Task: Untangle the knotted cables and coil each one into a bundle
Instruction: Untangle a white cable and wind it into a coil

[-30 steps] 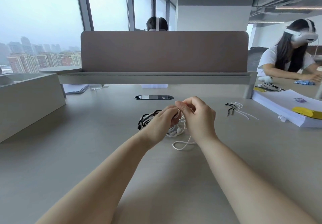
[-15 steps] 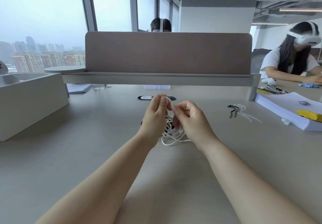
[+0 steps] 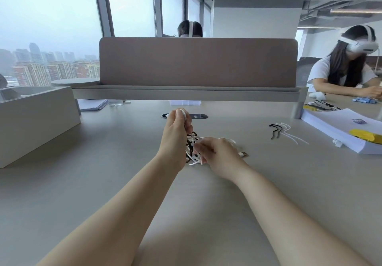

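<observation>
A tangle of white and black cables (image 3: 193, 148) lies on the grey desk (image 3: 124, 162) between my hands. My left hand (image 3: 175, 137) is raised above the tangle and pinches a loop of white cable (image 3: 184, 115) at its fingertips. My right hand (image 3: 217, 154) is low beside the tangle on its right, with fingers curled on white strands. A USB plug (image 3: 243, 154) lies on the desk just right of my right hand.
Black and white cable ties (image 3: 283, 132) lie to the right. A stack of white paper (image 3: 341, 131) with a yellow object sits at far right. A grey box (image 3: 35, 116) stands left. A divider panel (image 3: 196, 63) and a desk grommet (image 3: 198, 116) are ahead. Another person sits at far right.
My left hand has lifted the white cable higher. My right hand has dropped down and to the right, onto the tangle on the desk.
</observation>
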{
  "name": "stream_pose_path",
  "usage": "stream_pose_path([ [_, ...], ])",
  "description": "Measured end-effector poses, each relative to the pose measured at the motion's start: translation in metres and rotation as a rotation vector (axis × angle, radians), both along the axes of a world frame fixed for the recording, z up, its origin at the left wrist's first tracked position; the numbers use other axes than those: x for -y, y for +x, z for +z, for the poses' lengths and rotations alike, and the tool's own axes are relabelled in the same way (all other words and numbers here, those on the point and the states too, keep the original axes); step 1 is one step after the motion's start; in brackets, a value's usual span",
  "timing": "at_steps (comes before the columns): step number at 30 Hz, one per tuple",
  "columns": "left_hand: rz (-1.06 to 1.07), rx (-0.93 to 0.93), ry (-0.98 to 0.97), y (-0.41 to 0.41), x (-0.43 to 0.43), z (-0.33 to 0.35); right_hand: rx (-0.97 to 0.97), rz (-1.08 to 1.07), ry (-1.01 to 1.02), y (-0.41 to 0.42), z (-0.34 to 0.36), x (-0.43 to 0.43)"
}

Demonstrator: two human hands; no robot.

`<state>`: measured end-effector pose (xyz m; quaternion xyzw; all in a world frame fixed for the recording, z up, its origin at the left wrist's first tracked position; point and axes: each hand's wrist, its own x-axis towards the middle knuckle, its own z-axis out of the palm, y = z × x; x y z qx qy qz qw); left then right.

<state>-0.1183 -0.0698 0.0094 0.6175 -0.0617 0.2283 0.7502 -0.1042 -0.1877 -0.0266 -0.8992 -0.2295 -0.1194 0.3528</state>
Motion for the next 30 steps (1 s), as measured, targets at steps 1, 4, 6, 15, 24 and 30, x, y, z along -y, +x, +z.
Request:
stream_pose_path([
  [1,0.038,0.0,0.024,0.002,-0.002,-0.001,0.05,-0.011,-0.03,-0.002,0.001,0.0],
  [4,0.105,-0.013,0.093,0.004,-0.008,-0.003,0.23,0.018,-0.032,-0.007,0.004,-0.002],
  [6,0.107,-0.034,0.141,0.003,-0.01,-0.004,0.35,0.078,0.052,-0.008,0.006,-0.005],
  [15,-0.138,-0.072,0.386,0.0,-0.001,-0.009,0.518,-0.037,0.419,-0.002,0.014,0.008],
  [24,-0.347,-0.102,0.386,-0.005,0.002,-0.009,0.418,-0.124,0.516,0.004,0.016,0.017],
  [30,-0.298,-0.073,0.355,-0.009,0.012,-0.009,0.319,-0.112,0.587,0.003,0.015,0.018],
])
